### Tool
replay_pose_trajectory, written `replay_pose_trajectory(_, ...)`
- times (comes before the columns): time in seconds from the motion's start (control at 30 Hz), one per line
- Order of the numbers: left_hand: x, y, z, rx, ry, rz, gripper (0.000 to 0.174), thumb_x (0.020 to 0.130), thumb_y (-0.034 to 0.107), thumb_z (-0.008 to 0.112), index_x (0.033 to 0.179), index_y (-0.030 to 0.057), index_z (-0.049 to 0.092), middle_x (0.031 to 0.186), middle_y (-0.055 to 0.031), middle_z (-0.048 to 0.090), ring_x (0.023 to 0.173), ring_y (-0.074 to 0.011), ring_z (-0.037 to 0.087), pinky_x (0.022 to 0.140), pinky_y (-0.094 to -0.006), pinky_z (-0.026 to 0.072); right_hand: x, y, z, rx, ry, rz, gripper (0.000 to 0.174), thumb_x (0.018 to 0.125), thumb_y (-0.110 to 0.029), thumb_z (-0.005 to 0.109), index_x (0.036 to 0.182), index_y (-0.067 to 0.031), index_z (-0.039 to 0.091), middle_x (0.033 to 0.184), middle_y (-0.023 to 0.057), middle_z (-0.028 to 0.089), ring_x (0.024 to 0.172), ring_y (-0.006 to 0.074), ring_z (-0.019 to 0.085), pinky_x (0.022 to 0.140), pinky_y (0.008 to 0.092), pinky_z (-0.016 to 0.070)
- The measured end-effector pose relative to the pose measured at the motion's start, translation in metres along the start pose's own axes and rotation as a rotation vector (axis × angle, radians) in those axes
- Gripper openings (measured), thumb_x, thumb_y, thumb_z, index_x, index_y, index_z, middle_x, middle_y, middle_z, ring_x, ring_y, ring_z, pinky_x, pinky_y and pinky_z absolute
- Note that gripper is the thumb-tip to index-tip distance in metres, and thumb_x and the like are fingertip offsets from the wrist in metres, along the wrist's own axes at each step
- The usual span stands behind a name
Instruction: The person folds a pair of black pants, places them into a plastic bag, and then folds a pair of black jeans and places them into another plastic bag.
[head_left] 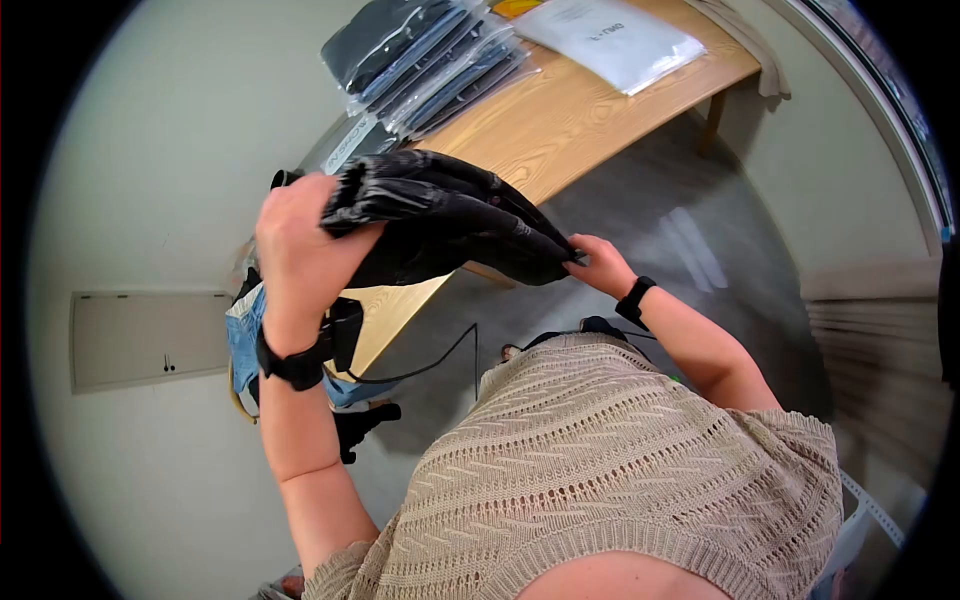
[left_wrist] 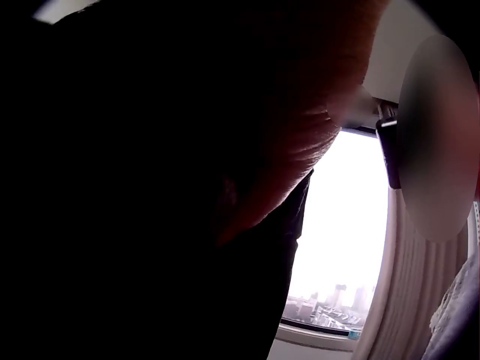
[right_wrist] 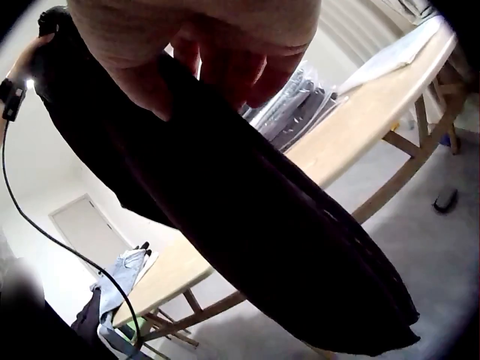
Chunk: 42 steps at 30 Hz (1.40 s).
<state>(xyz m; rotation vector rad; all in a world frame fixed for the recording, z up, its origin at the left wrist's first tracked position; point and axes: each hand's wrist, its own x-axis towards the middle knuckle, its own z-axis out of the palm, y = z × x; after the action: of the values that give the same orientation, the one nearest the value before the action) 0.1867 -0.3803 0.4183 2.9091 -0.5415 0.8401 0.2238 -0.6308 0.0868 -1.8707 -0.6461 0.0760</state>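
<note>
A folded pair of black jeans [head_left: 450, 225], with a frayed, faded edge at one end, is held up in the air between my two hands. My left hand [head_left: 305, 245] grips the bundle beside the frayed edge. At the opposite end my right hand [head_left: 603, 266] pinches the cloth between thumb and fingers. The right wrist view shows the dark jeans [right_wrist: 247, 217] hanging below that hand, with layered edges along one side. In the left wrist view, the palm [left_wrist: 300, 150] and dark cloth are mostly lost in shadow.
Beyond the jeans stands a wooden table [head_left: 530, 150]. On it lie a stack of plastic-bagged clothes [head_left: 430, 60] and a white packet [head_left: 610, 40]. Light blue denim [head_left: 243, 335] hangs at the table's near left end. A black cable [head_left: 430, 370] runs below my left wrist.
</note>
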Motion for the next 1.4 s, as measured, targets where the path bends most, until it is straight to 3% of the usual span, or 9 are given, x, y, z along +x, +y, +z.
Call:
replay_pose_trajectory(0.3, -0.032, -0.011, -0.078, 0.002, 0.081, -0.345, 0.034, 0.061, 0.004, 0.078, 0.092, -0.0020, 0.064, 0.085, -0.0115, 0.066, 0.077, -0.0238, 0.063, 0.073, -0.0298, 0.0480, -0.012, 0.056, 0.042, 0.012, -0.100, 0.247, 0.039, 0.071, -0.011, 0.070, 0.109, -0.0088, 0.061, 0.101, 0.0152, 0.063, 0.097, 0.0342, 0.058, 0.083, 0.0411, 0.0464)
replay_pose_trajectory(0.5, -0.094, -0.074, -0.099, -0.306, 0.247, -0.661, 0.023, 0.071, -0.006, 0.069, 0.093, -0.0038, 0.066, 0.087, -0.0032, 0.066, 0.080, -0.0110, 0.059, 0.076, -0.0253, 0.0468, -0.011, 0.082, 0.050, -0.119, -0.090, 0.372, 0.024, 0.075, -0.009, 0.065, 0.098, -0.0038, 0.065, 0.090, 0.0189, 0.066, 0.088, 0.0360, 0.062, 0.077, 0.0384, 0.0489)
replay_pose_trajectory(0.63, -0.146, -0.133, -0.075, -0.491, 0.339, -1.101, 0.020, 0.075, -0.002, 0.069, 0.096, -0.0033, 0.066, 0.090, -0.0038, 0.066, 0.082, -0.0117, 0.059, 0.079, -0.0247, 0.0456, 0.013, 0.090, 0.037, -0.109, -0.069, 0.403, 0.021, 0.080, -0.007, 0.060, 0.100, -0.0015, 0.065, 0.093, 0.0189, 0.066, 0.090, 0.0339, 0.063, 0.079, 0.0364, 0.0488)
replay_pose_trajectory(0.83, -0.264, -0.258, -0.003, -0.614, 0.216, -1.366, 0.024, 0.075, 0.012, 0.073, 0.094, -0.0006, 0.066, 0.086, -0.0006, 0.063, 0.077, -0.0088, 0.057, 0.070, -0.0244, 0.0437, 0.101, 0.026, -0.018, -0.317, -0.009, 0.241, 0.020, 0.080, -0.012, 0.064, 0.096, 0.0007, 0.063, 0.091, 0.0181, 0.065, 0.086, 0.0324, 0.062, 0.077, 0.0352, 0.0480)
replay_pose_trajectory(1.03, -0.351, -0.345, 0.066, -0.924, 0.189, -1.640, 0.026, 0.078, 0.012, 0.071, 0.100, -0.0011, 0.065, 0.093, -0.0032, 0.065, 0.079, -0.0116, 0.060, 0.072, -0.0261, 0.0463, 0.233, -0.027, -0.001, -0.664, -0.373, 0.134, 0.031, 0.079, -0.028, 0.068, 0.096, -0.0027, 0.066, 0.089, 0.0180, 0.065, 0.085, 0.0362, 0.061, 0.075, 0.0408, 0.0478)
replay_pose_trajectory(1.17, -0.402, -0.413, 0.114, -0.792, 0.094, -1.669, 0.029, 0.078, 0.018, 0.073, 0.097, -0.0032, 0.066, 0.092, -0.0084, 0.068, 0.076, -0.0174, 0.063, 0.069, -0.0296, 0.0480, 0.314, 0.005, 0.070, -0.804, -0.532, -0.006, 0.024, 0.076, -0.018, 0.067, 0.098, -0.0074, 0.067, 0.093, 0.0146, 0.066, 0.091, 0.0334, 0.061, 0.080, 0.0411, 0.0473)
replay_pose_trajectory(1.27, -0.420, -0.442, 0.142, 0.095, -0.287, -1.618, 0.045, 0.079, 0.025, 0.070, 0.109, -0.0062, 0.059, 0.105, -0.0237, 0.063, 0.097, -0.0380, 0.060, 0.084, -0.0428, 0.0461, 0.332, 0.022, 0.107, -0.932, -0.294, -0.150, 0.025, 0.075, -0.009, 0.064, 0.100, -0.0094, 0.067, 0.101, 0.0107, 0.065, 0.098, 0.0306, 0.059, 0.086, 0.0391, 0.0463)
replay_pose_trajectory(1.37, -0.436, -0.453, 0.187, 0.198, -0.080, -1.334, 0.050, 0.079, 0.023, 0.069, 0.118, -0.0053, 0.053, 0.115, -0.0242, 0.057, 0.109, -0.0381, 0.053, 0.094, -0.0435, 0.0408, 0.325, 0.024, 0.105, -0.721, -0.172, 0.035, 0.024, 0.077, -0.008, 0.063, 0.100, -0.0084, 0.066, 0.101, 0.0111, 0.065, 0.098, 0.0306, 0.059, 0.087, 0.0387, 0.0461)
replay_pose_trajectory(1.4, -0.432, -0.449, 0.195, -0.068, -0.075, -1.259, 0.050, 0.082, 0.018, 0.066, 0.124, -0.0038, 0.049, 0.123, -0.0244, 0.053, 0.114, -0.0358, 0.051, 0.097, -0.0391, 0.0395, 0.316, 0.032, 0.098, -0.680, -0.123, 0.048, 0.022, 0.078, -0.007, 0.061, 0.100, -0.0073, 0.066, 0.099, 0.0125, 0.066, 0.097, 0.0304, 0.060, 0.086, 0.0374, 0.0471)
